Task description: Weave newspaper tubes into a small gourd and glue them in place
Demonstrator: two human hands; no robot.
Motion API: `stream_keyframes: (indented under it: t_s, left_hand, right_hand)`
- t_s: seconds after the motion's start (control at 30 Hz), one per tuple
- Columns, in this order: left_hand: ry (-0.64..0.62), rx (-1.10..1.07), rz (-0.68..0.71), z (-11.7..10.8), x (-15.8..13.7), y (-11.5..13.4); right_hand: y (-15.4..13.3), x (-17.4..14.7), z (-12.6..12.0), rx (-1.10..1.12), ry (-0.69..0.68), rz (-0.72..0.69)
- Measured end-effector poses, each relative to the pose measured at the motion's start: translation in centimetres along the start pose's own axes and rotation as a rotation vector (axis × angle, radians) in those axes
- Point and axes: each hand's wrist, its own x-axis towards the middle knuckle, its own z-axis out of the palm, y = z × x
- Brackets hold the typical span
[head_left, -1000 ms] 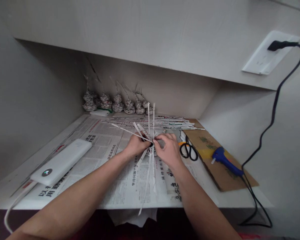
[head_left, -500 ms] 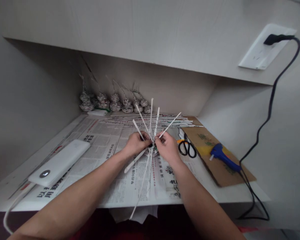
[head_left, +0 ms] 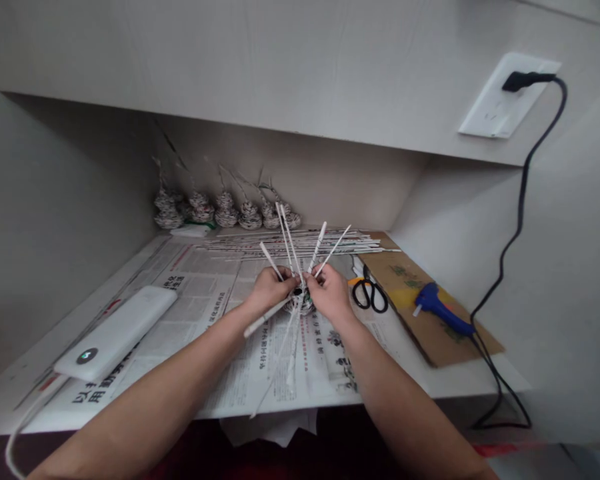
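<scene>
Between my hands is a small round piece woven from rolled newspaper strips (head_left: 300, 304), with several long paper sticks fanning out from it. My left hand (head_left: 272, 288) is closed at its left side, thumb and fingers pinching the base of the sticks near the weave. On the opposite side my right hand (head_left: 329, 290) pinches a paper stick (head_left: 332, 252) close to the rim. Other sticks point away toward the back, and a few hang toward the front edge. The fingertips partly cover the weave.
Woven gourd shapes (head_left: 226, 211) line the back wall. Loose paper sticks (head_left: 290, 245) lie before them. To the right are black-handled scissors (head_left: 370, 295), a cardboard sheet (head_left: 430, 340) and a blue glue gun (head_left: 443, 310) with a cable. A white power bank (head_left: 120, 330) lies left on newspaper (head_left: 200, 300).
The upright sticks have shifted: two at the back now lean left, close together. Both hands still grip the woven piece. The whole view has moved slightly.
</scene>
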Motion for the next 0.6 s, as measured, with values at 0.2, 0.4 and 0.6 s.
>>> stream_keyframes:
  t_s: [0.2,0.4,0.6]
  left_hand:
    - [0.019,-0.042,0.043,0.4,-0.4,-0.2]
    - [-0.035,-0.034,0.121,0.1,-0.4,-0.4]
    - [-0.041,0.035,0.279,0.2,-0.5,-0.8]
  right_hand:
    - [1.1,0.6,0.4,0.198,-0.012,0.157]
    - [1.4,1.1,0.4,0.487,-0.064,0.301]
    - [1.2,1.3,-0.1,0.506,-0.052,0.280]
